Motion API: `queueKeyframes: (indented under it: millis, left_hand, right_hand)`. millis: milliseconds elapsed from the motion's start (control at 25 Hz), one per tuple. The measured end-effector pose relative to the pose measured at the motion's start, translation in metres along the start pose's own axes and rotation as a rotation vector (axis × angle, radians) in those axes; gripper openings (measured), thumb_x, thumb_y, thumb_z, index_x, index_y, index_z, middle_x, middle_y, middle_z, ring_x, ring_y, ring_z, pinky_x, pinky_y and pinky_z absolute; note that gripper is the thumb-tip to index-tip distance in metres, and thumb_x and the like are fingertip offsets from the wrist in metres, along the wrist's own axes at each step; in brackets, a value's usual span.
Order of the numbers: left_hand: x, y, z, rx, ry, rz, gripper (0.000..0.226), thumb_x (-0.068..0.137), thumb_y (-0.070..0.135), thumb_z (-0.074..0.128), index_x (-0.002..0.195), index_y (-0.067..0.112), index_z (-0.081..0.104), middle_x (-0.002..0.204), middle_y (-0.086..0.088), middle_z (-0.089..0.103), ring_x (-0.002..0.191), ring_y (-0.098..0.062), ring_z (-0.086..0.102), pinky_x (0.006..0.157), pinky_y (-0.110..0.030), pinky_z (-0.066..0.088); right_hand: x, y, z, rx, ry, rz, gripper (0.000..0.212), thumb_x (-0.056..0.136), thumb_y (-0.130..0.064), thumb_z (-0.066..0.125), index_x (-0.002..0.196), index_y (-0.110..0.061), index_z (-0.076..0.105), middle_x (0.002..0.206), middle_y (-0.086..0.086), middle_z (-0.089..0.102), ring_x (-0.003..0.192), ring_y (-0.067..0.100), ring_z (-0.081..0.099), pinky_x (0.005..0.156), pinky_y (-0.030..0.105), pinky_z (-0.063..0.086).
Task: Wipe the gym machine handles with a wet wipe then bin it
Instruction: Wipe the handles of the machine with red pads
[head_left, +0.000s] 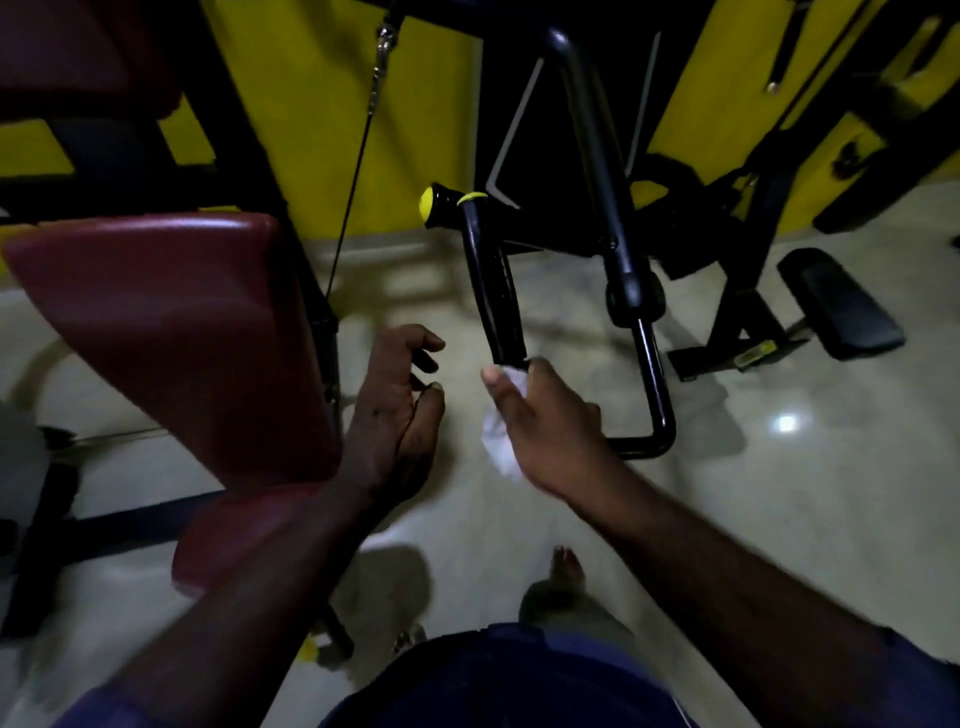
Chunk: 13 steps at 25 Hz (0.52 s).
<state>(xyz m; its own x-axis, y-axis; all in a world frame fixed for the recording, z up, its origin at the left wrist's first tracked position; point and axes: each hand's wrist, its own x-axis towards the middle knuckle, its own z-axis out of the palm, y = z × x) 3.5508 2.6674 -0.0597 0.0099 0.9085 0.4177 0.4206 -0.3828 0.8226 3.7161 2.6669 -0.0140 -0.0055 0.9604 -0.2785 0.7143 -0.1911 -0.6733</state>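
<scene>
A black machine handle (493, 291) with a yellow end cap hangs down at the centre of the head view. My right hand (545, 421) holds a crumpled white wet wipe (500, 441) just below the handle's lower end, with thumb and fingertips at the tip. The wipe trails down under the palm. My left hand (400, 410) hovers to the left of the handle, fingers loosely curled, holding nothing. A second black bar (649, 364) bends down and back to the right of my right hand.
A dark red padded seat (171, 322) fills the left side, close to my left forearm. A steel cable (353, 176) runs down behind it. A black footplate (841, 306) lies on the pale tiled floor at the right. Yellow frame parts stand behind.
</scene>
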Motion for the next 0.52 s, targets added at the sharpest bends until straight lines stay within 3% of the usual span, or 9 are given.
queueKeyframes:
  millis: [120,160,240,360,440,520]
  left_hand:
    - [-0.007,-0.001,-0.002,-0.079,-0.103,0.054,0.040,0.083,0.000,0.049,0.123,0.006,0.052,0.118,-0.005,0.052,0.103,-0.022,0.057,0.083,-0.039,0.050]
    - [-0.007,-0.001,-0.003,-0.091,-0.122,0.059,0.040,0.084,0.001,0.049,0.123,0.006,0.052,0.118,-0.004,0.052,0.104,-0.022,0.057,0.083,-0.038,0.050]
    - [-0.001,0.000,-0.002,-0.109,-0.130,0.050,0.038,0.085,0.003,0.050,0.123,0.007,0.053,0.117,-0.004,0.053,0.105,-0.022,0.057,0.083,-0.039,0.050]
    - [0.000,0.005,0.003,-0.147,-0.166,0.071,0.038,0.086,0.004,0.050,0.124,0.008,0.051,0.117,-0.001,0.051,0.106,-0.022,0.056,0.084,-0.039,0.049]
    - [0.001,0.005,0.003,-0.155,-0.165,0.089,0.042,0.086,0.004,0.052,0.127,0.007,0.048,0.122,0.000,0.049,0.110,-0.022,0.054,0.088,-0.039,0.048]
    - [0.000,0.008,0.006,-0.159,-0.101,0.114,0.047,0.085,0.006,0.055,0.130,0.006,0.045,0.129,0.000,0.045,0.115,-0.021,0.051,0.092,-0.037,0.046]
  right_hand:
    - [0.012,-0.020,0.011,0.212,0.132,0.042,0.041,0.097,-0.064,0.049,0.102,-0.023,0.049,0.080,-0.008,0.073,0.080,0.019,0.072,0.096,0.050,0.052]
    - [0.006,-0.018,0.015,0.126,0.152,0.008,0.041,0.099,-0.061,0.048,0.104,-0.020,0.048,0.078,-0.008,0.073,0.080,0.020,0.073,0.095,0.048,0.051]
    - [-0.013,0.006,0.024,-0.266,0.285,-0.143,0.042,0.103,-0.056,0.042,0.110,-0.014,0.047,0.081,-0.008,0.074,0.079,0.020,0.071,0.092,0.043,0.045]
    - [-0.042,0.049,0.028,-0.764,0.457,-0.277,0.033,0.106,-0.046,0.046,0.110,-0.014,0.055,0.082,-0.005,0.061,0.073,0.023,0.062,0.088,0.045,0.037]
    - [-0.036,0.036,0.039,-0.696,0.489,-0.190,0.032,0.107,-0.042,0.044,0.112,-0.012,0.054,0.083,-0.002,0.063,0.075,0.027,0.064,0.089,0.048,0.036]
    - [-0.020,0.003,0.045,-0.410,0.497,-0.047,0.035,0.106,-0.044,0.044,0.117,-0.011,0.046,0.093,-0.002,0.075,0.084,0.025,0.071,0.090,0.047,0.034]
